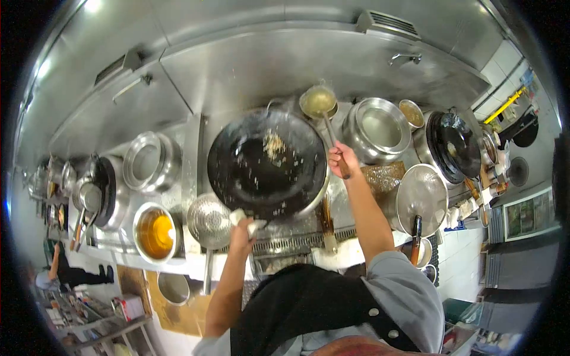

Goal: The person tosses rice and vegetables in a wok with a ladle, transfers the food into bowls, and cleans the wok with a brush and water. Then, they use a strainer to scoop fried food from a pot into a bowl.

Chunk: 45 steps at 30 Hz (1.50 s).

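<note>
A large black wok [249, 184] sits on the stove, with a small heap of pale chopped bits [274, 144] inside. At its near left edge my left hand [240, 237] is closed on a folded white cloth [248, 222], pressed against the wok's rim or handle; which of the two is hidden. My right hand [343, 160] grips the wooden handle of a ladle [319, 102]. The ladle's bowl holds yellowish liquid and is raised beyond the wok's far right edge, above a small container that it partly covers. A perforated strainer [208, 221] lies left of my left hand.
Right of the wok stand a steel pot [380, 127] and a fine-mesh strainer [423, 199]. A brush [328, 228] lies by its near edge. To the left are a bowl of amber oil [155, 232] and another pot [148, 163]. Another person [62, 273] stands far left.
</note>
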### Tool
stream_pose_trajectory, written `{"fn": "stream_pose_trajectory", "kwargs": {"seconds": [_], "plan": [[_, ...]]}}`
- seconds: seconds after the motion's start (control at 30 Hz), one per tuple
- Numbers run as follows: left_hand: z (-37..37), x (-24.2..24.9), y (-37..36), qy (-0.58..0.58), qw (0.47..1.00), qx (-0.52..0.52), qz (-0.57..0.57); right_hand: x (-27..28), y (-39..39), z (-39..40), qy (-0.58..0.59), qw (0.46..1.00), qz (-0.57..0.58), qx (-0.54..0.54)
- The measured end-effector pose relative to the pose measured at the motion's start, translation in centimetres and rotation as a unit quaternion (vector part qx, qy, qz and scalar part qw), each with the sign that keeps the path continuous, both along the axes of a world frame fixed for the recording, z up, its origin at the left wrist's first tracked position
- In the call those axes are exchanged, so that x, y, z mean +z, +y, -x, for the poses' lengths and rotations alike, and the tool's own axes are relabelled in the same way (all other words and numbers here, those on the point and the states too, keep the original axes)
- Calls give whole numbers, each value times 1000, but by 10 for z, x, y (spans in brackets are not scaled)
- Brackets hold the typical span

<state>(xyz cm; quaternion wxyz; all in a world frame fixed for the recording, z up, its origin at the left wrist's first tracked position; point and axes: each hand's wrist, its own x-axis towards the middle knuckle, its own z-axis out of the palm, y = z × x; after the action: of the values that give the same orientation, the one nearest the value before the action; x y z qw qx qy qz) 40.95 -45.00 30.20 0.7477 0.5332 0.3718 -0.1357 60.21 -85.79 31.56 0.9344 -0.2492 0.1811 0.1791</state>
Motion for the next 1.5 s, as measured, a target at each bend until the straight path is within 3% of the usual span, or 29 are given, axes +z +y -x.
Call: {"fn": "stream_pose_trajectory", "kwargs": {"seconds": [0.03,0.13,0.2,0.27,0.33,0.43,0.57,0.73,0.8,0.87,0.97,1.03,1.07,1.17,1.23,1.27,1.3,1.33,1.37,1.43,1.5], "plan": [[-5,5,-2,-11,1000,-20,17,22,5,23,7,998,61,-20],[2,19,-14,6,998,51,-20,60,6,90,-17,998,51,-10],[8,39,-12,-43,999,5,15,72,1,135,-38,999,17,32],[5,17,1,-40,998,-40,38,91,5,181,-29,997,65,20],[11,33,13,-5,994,-64,83,107,16,230,-11,993,120,17],[46,67,23,-17,995,5,101,123,35,293,22,978,199,49],[126,30,70,-78,982,-24,173,114,68,353,64,944,313,84],[212,16,103,-19,988,-37,146,110,89,334,1,912,359,200],[229,17,108,18,991,-35,125,107,85,304,-71,872,461,150],[227,29,107,62,992,32,108,92,72,267,-94,864,493,30],[228,18,117,19,993,40,109,77,29,201,-87,770,626,-86],[215,22,110,-4,993,37,111,9,-29,137,-68,462,867,-173],[209,30,106,-30,993,65,95,30,-30,116,51,501,853,-137],[193,38,94,-60,990,122,45,-19,-110,37,102,469,871,-102],[186,44,82,-48,988,145,23,-9,-137,12,167,746,640,75],[182,43,78,-48,988,145,24,-14,-144,17,167,745,641,75],[175,42,76,-31,990,123,68,1,-133,36,95,896,431,-54],[167,40,74,-16,988,102,111,17,-119,51,13,967,181,-176],[156,35,68,2,983,117,144,24,-109,55,55,967,109,-226],[135,12,62,-51,984,82,148,15,-108,80,21,980,80,-182],[101,49,37,-40,990,68,120,12,-92,109,-14,989,50,-137]]}}
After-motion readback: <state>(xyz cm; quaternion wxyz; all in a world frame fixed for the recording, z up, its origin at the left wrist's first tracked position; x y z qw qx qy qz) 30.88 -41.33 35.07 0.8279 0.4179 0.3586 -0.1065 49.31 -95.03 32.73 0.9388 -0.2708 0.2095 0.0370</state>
